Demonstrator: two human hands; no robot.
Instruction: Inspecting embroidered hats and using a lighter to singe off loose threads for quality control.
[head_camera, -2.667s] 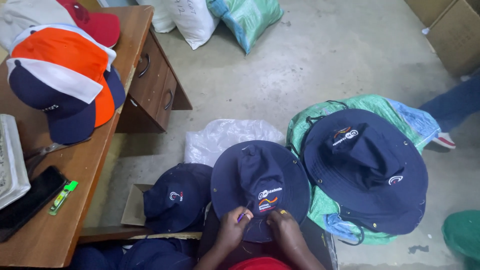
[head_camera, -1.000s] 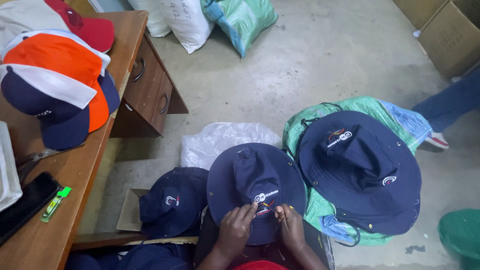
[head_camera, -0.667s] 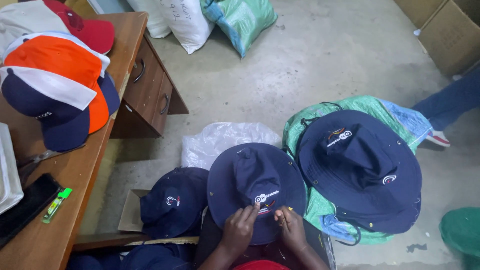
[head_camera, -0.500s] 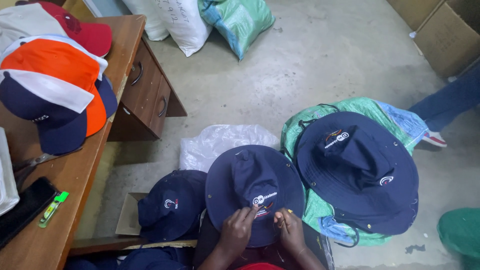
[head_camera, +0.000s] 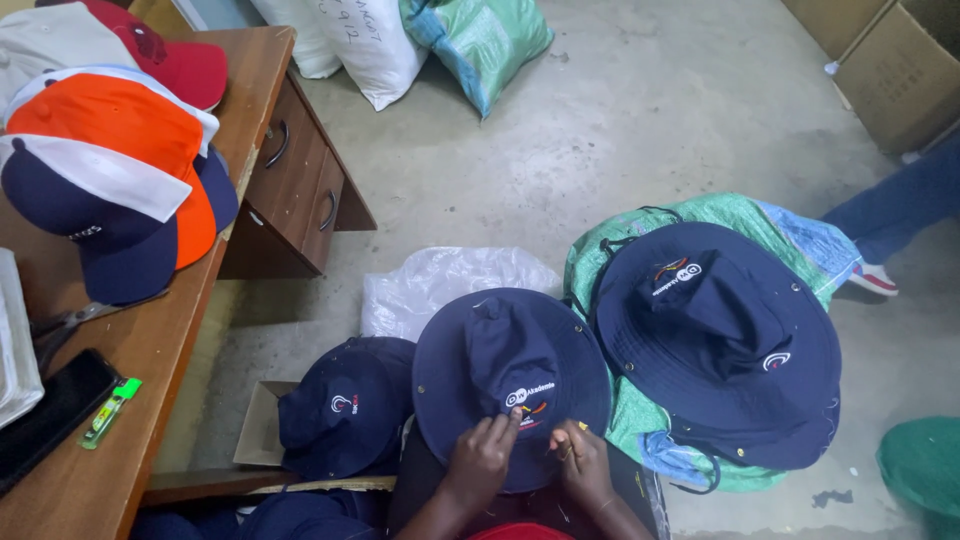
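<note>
A navy bucket hat (head_camera: 500, 370) with an embroidered emblem lies on my lap, brim toward me. My left hand (head_camera: 480, 458) pinches its near brim just under the emblem. My right hand (head_camera: 580, 458) rests on the brim beside it, fingers curled around something small that I cannot make out. A navy cap (head_camera: 345, 405) sits to the left of the hat. Another navy bucket hat (head_camera: 715, 335) tops a pile on a green sack (head_camera: 615, 255) at the right.
A wooden desk (head_camera: 265, 120) at the left carries orange, white, navy and red caps (head_camera: 110, 160), a black phone (head_camera: 45, 415) and a green lighter (head_camera: 108, 412). A clear plastic bag (head_camera: 440, 280) lies on the concrete floor. Sacks (head_camera: 470, 40) stand at the back. Another person's leg (head_camera: 900, 205) is at right.
Both hands stayed on the hat's near brim with small finger shifts. The view drifted slightly, so the desk and caps sit a little further left.
</note>
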